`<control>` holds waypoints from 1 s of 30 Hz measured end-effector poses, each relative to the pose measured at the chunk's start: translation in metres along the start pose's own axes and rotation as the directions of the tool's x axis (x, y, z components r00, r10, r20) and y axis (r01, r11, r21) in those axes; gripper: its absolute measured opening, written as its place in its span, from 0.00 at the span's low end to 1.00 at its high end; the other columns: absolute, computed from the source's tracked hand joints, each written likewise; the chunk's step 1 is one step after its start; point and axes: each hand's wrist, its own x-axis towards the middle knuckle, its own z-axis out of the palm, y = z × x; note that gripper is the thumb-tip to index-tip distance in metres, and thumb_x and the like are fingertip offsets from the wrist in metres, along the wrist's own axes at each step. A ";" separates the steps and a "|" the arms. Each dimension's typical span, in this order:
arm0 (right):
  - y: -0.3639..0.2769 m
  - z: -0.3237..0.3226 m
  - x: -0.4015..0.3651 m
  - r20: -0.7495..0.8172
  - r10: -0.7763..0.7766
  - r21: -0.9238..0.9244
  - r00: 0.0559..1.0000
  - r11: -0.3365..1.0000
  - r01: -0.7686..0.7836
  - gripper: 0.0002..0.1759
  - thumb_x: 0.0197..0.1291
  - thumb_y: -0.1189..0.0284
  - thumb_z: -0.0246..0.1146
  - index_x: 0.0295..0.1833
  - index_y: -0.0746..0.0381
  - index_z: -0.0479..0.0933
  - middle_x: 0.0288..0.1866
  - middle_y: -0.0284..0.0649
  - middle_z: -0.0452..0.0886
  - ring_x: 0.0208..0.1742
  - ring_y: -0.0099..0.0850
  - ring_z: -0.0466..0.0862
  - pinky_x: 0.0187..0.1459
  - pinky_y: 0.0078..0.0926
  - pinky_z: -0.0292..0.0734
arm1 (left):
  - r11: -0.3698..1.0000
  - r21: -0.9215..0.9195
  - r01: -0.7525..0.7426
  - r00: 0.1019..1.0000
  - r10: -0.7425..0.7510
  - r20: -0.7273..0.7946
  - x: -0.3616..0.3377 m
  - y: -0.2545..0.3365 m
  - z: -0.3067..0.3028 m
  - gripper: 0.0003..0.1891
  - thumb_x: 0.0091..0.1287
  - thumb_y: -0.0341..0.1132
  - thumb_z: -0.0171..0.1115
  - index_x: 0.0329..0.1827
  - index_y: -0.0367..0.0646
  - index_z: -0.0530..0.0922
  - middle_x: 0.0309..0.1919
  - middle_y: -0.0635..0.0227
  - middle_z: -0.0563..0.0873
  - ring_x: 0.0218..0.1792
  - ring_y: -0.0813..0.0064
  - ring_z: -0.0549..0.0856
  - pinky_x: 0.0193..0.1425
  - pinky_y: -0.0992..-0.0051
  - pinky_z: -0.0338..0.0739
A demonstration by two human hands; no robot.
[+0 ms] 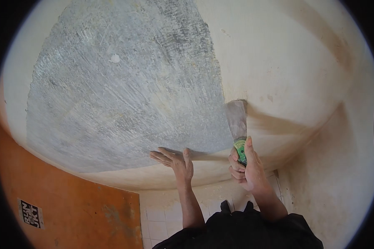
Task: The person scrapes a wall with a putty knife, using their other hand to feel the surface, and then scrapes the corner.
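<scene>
The scraper (237, 118) stands right of the middle, its blade pointing far and its green handle (240, 152) toward the near side. The right hand (251, 169) is clamped around that handle, fingers wrapped about it and thumb lying along it. The blade's far edge meets the pale wall (278, 62), its left corner just beside the right border of the grey patch (124, 91).

That border is ragged, running from the far side down to the blade; the patch's left border curves away toward the far left, and its near border bends across just short of the pale strip below. The left hand (178, 164) lies at this near border, fingers spread apart, thumb pointing far; how firmly it presses, I cannot tell. A gap of wall separates the two hands.

Right of the blade, smooth pale wall spreads wide, crossed by a shadow, as far as the corner crease at the right. Far from the blade there is likewise a broad stretch of wall. At the near left, an orange surface (79, 199) bearing a sticker (30, 213) meets the pale wall along a slanting edge.
</scene>
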 end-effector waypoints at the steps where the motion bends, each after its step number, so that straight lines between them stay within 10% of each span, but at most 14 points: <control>1: 0.003 -0.001 -0.002 -0.007 0.007 0.001 1.000 1.000 -0.007 0.33 0.65 0.36 0.38 0.30 0.56 0.64 0.13 0.24 0.52 0.10 0.15 0.48 0.11 0.17 0.39 | 1.000 -0.007 0.009 1.000 -0.009 0.013 -0.003 0.000 -0.001 0.49 0.70 0.52 0.53 0.74 0.40 0.25 0.70 0.45 0.17 0.71 0.41 0.20 0.70 0.40 0.23; 30: 0.015 -0.005 0.007 0.107 0.094 0.127 0.990 0.986 -0.107 0.33 0.65 0.36 0.36 0.30 0.56 0.64 0.14 0.24 0.53 0.11 0.15 0.47 0.13 0.16 0.40 | 0.999 0.050 -0.003 0.999 0.000 0.052 -0.005 -0.015 -0.002 0.51 0.68 0.56 0.53 0.74 0.44 0.24 0.70 0.41 0.18 0.70 0.38 0.20 0.69 0.37 0.25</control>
